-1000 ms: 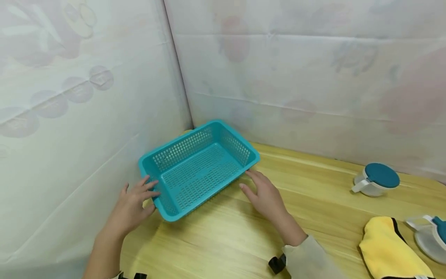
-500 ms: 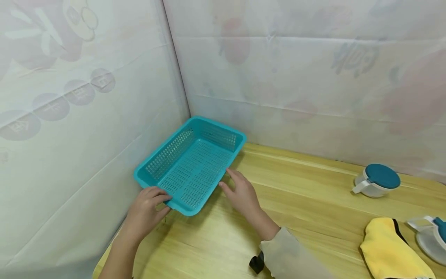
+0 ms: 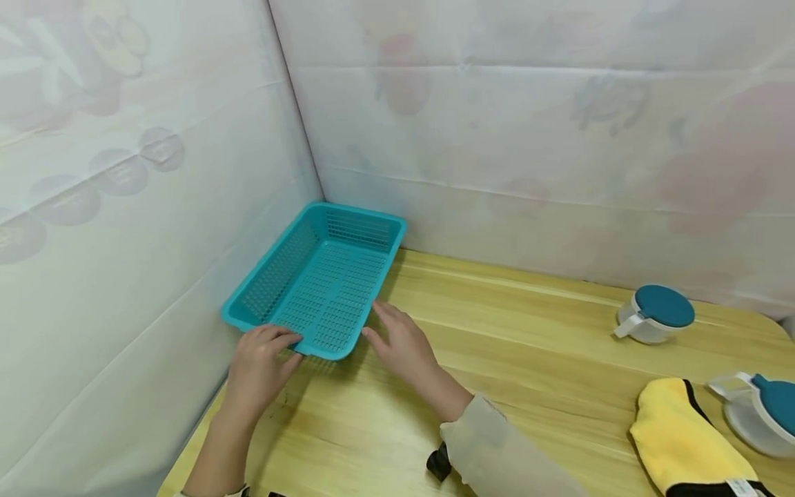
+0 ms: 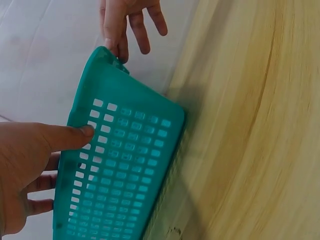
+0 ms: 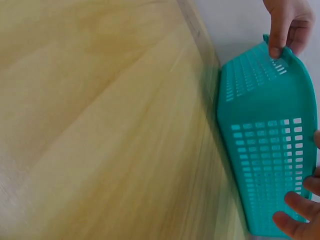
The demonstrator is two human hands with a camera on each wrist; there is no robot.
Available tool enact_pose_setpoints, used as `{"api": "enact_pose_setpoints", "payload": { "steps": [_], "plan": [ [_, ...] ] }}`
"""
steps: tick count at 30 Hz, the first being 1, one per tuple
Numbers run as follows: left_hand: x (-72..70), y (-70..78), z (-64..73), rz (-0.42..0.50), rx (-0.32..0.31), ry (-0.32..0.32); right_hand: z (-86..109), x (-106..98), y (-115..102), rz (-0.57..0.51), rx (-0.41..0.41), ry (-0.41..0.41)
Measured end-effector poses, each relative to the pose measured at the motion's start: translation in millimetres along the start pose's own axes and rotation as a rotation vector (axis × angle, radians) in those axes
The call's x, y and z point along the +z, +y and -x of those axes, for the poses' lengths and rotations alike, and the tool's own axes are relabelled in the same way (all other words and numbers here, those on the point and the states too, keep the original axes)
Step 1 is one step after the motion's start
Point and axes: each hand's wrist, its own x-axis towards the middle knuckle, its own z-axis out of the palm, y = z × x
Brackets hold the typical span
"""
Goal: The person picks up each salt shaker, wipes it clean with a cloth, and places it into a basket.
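A teal plastic basket [image 3: 335,276] with mesh walls stands in the corner where the two curtained walls meet. My left hand [image 3: 261,366] pinches the rim of its near short end, thumb outside and fingers over the edge. In the left wrist view the thumb of that left hand [image 4: 30,160] presses the perforated end wall [image 4: 120,150]. Along the basket's right long side, my right hand [image 3: 406,352] touches the rim with loosely extended fingers. The right wrist view shows those fingers [image 5: 300,205] spread against the perforated long wall [image 5: 270,165].
Wood-grain table [image 3: 497,400] under everything. To the right are a lidded cup with blue top [image 3: 658,310], a second blue-lidded cup [image 3: 760,414] and a folded yellow cloth [image 3: 689,435] with black trim. Printed fabric walls [image 3: 155,276] border the left and back.
The basket has turned and shifted left into the corner, its long side now along the left wall. Both hands moved with it; the left changed from spread fingers to pinching the end rim.
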Motion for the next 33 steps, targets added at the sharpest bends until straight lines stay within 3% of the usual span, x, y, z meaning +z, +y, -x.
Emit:
{"api": "enact_pose_setpoints", "payload": {
  "steps": [8,13,21,26,30,33],
  "plan": [
    [-2.8,-9.4,-3.3,0.022,-0.037,-0.040,-7.5,-2,0,-0.022,0.034,-0.084],
    [-11.0,-18.0,-0.5,0.036,-0.071,-0.068,-8.8,-16,2,-0.014,0.052,-0.094],
    [-17.2,-21.1,-3.2,0.074,-0.118,-0.156,15.2,-74,31,-0.008,0.126,0.066],
    [-22.4,-15.4,-7.7,0.124,-0.111,-0.210,39.4,-112,51,0.053,0.149,0.157],
    [-23.2,-8.1,-13.4,0.170,-0.065,-0.210,63.4,-134,68,0.119,0.192,0.184],
    [-20.8,2.7,-21.2,0.213,0.015,-0.157,80.5,-145,83,0.161,0.212,0.203]
  ]
}}
